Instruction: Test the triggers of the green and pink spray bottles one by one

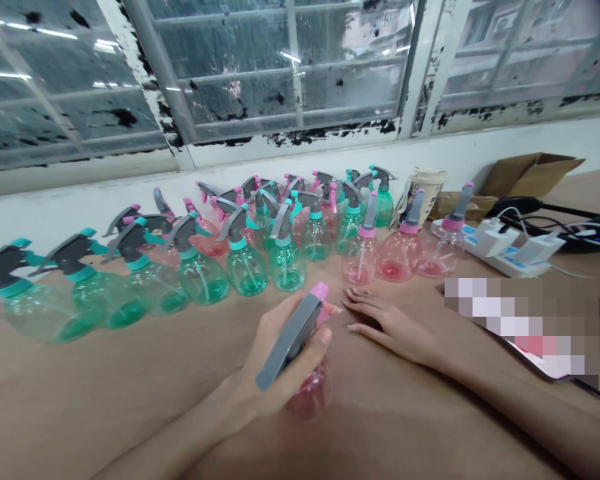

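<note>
My left hand (257, 373) is wrapped around the neck of a pink spray bottle (293, 340) with a grey head and pink nozzle. Its clear pink body shows below my thumb, close to the table. My right hand (390, 327) lies on the wooden table just to the right, palm down, fingers stretched out and holding nothing. Beyond it stand pink spray bottles (400, 257). A front row of green spray bottles (203, 277) runs off to the left, with more green and pink ones packed behind.
A white power strip (510, 260) with plugged-in chargers sits at the right, near a tangle of black cables. A paper cup (425, 187) and an open cardboard box (530, 173) stand by the wall. A phone-like device (545, 360), partly pixelated, lies right of my right arm.
</note>
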The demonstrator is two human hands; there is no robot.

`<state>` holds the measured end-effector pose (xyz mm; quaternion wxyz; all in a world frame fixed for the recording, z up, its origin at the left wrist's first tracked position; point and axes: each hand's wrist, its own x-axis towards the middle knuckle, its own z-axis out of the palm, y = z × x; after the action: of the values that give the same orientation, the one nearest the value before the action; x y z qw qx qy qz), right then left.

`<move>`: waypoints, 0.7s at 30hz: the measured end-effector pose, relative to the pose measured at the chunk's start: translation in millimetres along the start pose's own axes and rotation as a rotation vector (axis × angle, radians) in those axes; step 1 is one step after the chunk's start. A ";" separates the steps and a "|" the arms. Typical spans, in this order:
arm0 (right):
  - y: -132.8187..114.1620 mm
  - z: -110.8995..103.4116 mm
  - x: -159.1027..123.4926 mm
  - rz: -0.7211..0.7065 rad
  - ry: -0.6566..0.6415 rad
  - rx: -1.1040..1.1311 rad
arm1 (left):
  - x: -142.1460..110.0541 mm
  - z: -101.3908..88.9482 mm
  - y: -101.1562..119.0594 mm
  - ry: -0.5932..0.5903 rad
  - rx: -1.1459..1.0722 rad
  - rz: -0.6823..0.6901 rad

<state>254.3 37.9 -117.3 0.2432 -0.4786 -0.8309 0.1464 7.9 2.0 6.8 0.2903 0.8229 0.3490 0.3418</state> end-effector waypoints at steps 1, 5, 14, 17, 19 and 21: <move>0.0 0.2 -0.1 -0.001 0.002 0.000 | 0.6 -0.8 -0.2 -0.003 0.001 0.005; -1.4 0.0 -0.4 -0.002 0.017 0.006 | 1.1 -1.2 2.6 -0.002 0.024 0.012; -3.3 -1.5 -0.1 0.004 0.010 -0.006 | -0.8 1.4 -3.1 0.058 0.001 -0.056; -3.9 -2.5 -0.2 0.006 -0.001 -0.018 | -3.5 5.7 -1.4 0.106 -0.009 -0.088; -4.0 -3.1 -0.4 -0.002 -0.006 -0.017 | -5.4 8.4 2.2 0.128 -0.028 -0.105; -3.9 -3.4 -0.9 -0.009 -0.012 -0.021 | -6.6 10.1 5.7 0.144 -0.039 -0.119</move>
<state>253.7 35.2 -112.8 0.2339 -0.4765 -0.8359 0.1394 14.3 -8.9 2.5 0.3001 0.7681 0.4108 0.3888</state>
